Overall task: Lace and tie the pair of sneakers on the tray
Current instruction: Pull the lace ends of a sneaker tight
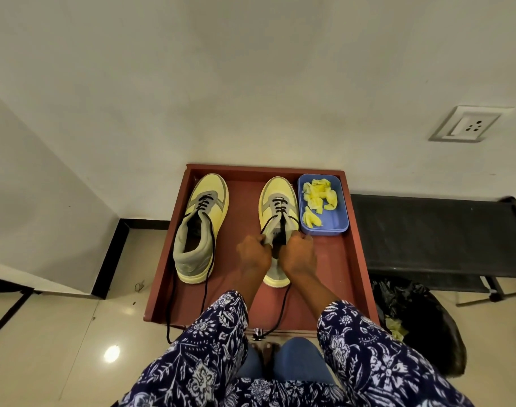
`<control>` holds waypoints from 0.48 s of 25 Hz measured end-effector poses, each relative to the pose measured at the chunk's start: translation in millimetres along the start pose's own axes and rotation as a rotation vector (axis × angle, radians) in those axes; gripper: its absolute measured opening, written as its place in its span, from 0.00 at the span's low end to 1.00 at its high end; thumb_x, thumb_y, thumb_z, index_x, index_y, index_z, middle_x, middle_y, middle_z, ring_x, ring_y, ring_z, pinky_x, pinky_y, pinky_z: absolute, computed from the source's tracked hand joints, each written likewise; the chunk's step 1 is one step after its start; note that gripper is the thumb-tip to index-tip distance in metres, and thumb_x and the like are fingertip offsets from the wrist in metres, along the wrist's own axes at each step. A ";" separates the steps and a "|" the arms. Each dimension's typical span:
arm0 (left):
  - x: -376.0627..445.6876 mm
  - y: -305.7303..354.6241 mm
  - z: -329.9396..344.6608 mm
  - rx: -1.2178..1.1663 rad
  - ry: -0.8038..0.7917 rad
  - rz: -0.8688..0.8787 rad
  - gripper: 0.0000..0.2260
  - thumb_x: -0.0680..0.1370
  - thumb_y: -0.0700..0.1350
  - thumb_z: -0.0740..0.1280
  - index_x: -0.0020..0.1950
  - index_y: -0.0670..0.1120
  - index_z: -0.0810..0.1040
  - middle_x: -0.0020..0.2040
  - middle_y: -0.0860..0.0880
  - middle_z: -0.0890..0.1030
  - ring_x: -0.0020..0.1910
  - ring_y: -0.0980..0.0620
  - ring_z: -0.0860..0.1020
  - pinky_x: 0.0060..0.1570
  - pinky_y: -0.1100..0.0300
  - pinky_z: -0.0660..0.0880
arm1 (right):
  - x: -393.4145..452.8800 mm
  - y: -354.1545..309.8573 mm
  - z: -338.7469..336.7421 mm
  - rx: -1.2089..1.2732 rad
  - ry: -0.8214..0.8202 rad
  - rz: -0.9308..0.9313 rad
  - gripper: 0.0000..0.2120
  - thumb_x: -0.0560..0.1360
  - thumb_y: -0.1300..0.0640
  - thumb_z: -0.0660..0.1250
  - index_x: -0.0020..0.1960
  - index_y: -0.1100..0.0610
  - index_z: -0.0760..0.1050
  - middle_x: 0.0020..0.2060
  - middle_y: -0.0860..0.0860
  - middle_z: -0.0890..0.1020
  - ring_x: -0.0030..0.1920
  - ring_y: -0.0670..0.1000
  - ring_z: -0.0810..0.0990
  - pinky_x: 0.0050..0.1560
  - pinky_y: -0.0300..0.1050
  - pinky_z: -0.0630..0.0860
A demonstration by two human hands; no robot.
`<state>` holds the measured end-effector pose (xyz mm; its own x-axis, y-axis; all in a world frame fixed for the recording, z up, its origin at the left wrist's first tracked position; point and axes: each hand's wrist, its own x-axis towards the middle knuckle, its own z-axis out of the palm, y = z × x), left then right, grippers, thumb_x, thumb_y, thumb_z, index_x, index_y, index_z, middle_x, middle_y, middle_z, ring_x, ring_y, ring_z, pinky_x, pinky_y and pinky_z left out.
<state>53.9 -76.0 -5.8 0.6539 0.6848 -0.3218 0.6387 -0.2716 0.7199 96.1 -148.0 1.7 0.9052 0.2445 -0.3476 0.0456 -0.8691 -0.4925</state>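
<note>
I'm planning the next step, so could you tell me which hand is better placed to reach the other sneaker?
Probably the left hand: it sits on the side nearer the left sneaker. The right hand would have to cross over. Both hands now grip the right sneaker's lace.

A plain off-white wall (251, 69) with a white switch-and-socket plate (468, 124) meets a glossy cream tiled floor (60, 348) edged by black skirting (112, 254), where a lamp's reflection (112, 353) glints, while a black bench (439, 233) stands at right above a black plastic bag (421, 318).
</note>
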 end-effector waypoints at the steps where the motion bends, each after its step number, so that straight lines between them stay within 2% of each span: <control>1: 0.0 0.1 -1.1 -0.005 -0.005 0.002 0.13 0.76 0.38 0.64 0.59 0.38 0.78 0.57 0.38 0.80 0.59 0.40 0.76 0.58 0.57 0.70 | -0.1 0.0 -0.6 0.006 -0.002 0.009 0.20 0.73 0.58 0.64 0.62 0.64 0.68 0.61 0.63 0.70 0.59 0.64 0.73 0.57 0.52 0.71; 4: -0.9 -0.1 -4.3 -0.013 -0.008 0.024 0.11 0.76 0.39 0.65 0.56 0.37 0.79 0.55 0.38 0.81 0.57 0.40 0.77 0.56 0.55 0.71 | -0.6 0.3 -3.6 -0.003 0.006 0.016 0.20 0.72 0.56 0.65 0.61 0.63 0.70 0.60 0.62 0.72 0.59 0.63 0.73 0.56 0.51 0.72; 8: -1.6 -1.5 -9.9 -0.001 0.012 0.087 0.11 0.76 0.40 0.65 0.56 0.38 0.80 0.54 0.39 0.82 0.55 0.42 0.78 0.53 0.57 0.71 | -3.6 -1.9 -6.4 -0.063 0.085 -0.037 0.17 0.74 0.56 0.61 0.60 0.62 0.71 0.61 0.61 0.71 0.61 0.62 0.71 0.58 0.51 0.70; 12: 1.0 -3.4 -18.7 -0.024 0.072 0.124 0.11 0.76 0.39 0.63 0.52 0.34 0.80 0.51 0.36 0.82 0.52 0.39 0.79 0.53 0.52 0.73 | -6.6 -12.1 -10.3 -0.098 0.164 -0.126 0.16 0.75 0.57 0.59 0.60 0.64 0.72 0.59 0.61 0.73 0.61 0.61 0.70 0.62 0.50 0.66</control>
<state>44.8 -61.8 2.9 0.6961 0.6936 -0.1852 0.5442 -0.3416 0.7663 94.0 -143.5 18.2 0.9459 0.2875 -0.1501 0.1962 -0.8758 -0.4410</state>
